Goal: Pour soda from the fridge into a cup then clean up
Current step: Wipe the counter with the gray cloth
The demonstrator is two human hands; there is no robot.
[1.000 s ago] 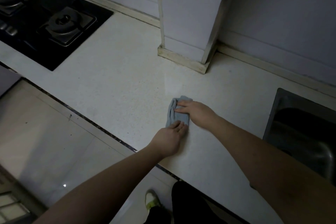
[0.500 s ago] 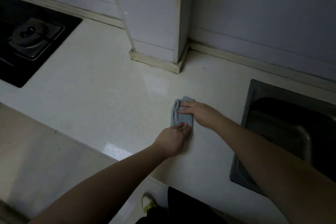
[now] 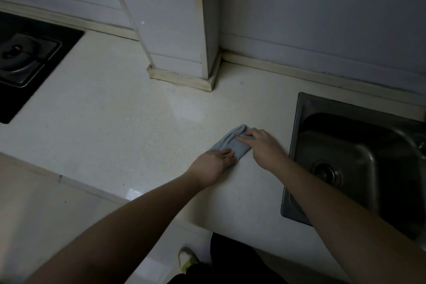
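A small grey-blue cloth (image 3: 232,143) lies folded on the pale speckled countertop (image 3: 115,127), just left of the sink. My left hand (image 3: 213,165) rests flat with its fingertips on the cloth's near end. My right hand (image 3: 262,145) presses its fingers down on the cloth's far end. Both hands pin the cloth against the counter. No cup, soda or fridge is in view.
A steel sink (image 3: 350,163) with a drain is set into the counter on the right. A black gas hob (image 3: 25,60) lies at the far left. A white pillar (image 3: 175,37) juts out from the back wall. The floor and my shoe (image 3: 186,259) show below.
The view has swung to the right, so the sink shows more and the hob less. The cloth has turned slightly under my hands, which stay on it.
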